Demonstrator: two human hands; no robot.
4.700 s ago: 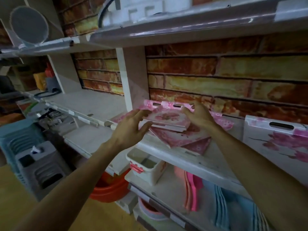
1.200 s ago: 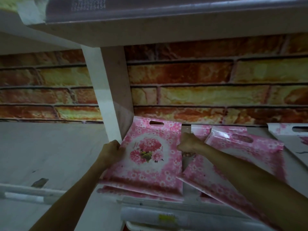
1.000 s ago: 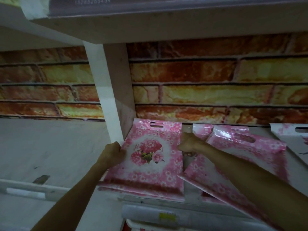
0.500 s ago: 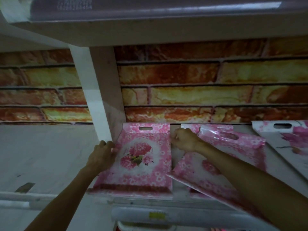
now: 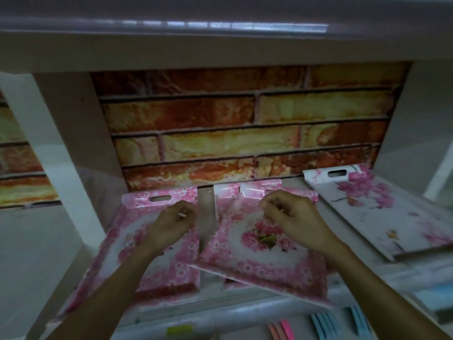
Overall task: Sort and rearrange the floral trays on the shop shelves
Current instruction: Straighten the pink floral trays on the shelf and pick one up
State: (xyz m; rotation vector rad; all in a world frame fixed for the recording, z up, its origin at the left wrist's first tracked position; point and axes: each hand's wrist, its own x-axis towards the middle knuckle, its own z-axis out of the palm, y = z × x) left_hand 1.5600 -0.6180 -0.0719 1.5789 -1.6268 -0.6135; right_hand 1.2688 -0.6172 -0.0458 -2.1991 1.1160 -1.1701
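Three groups of floral trays are lying on one shelf (image 5: 289,300) bay, backed by a brick-pattern wall (image 5: 220,133) and bounded at the left by a white upright divider (image 5: 61,148). The left pink tray (image 5: 127,241) is lying flat next to the divider, handle slot at its far end. The left hand (image 5: 169,225) is resting on top of it near the far right corner, fingers curled loosely; cannot tell whether it is gripping the edge or only pressing down. A narrow strip of bare shelf is separating this tray from the middle pink tray (image 5: 257,263), which is sitting skewed on top of at least one more pink tray, its near edge overhanging the shelf front. The right hand (image 5: 294,219) is hovering over or touching the far part of that tray, fingers bent and close together; contact is unclear. At the far right, well apart from both hands, a white blossom tray (image 5: 392,214) is lying angled, handle slot toward the wall. Below the shelf front, pink and blue items (image 5: 326,327) are standing on edge.
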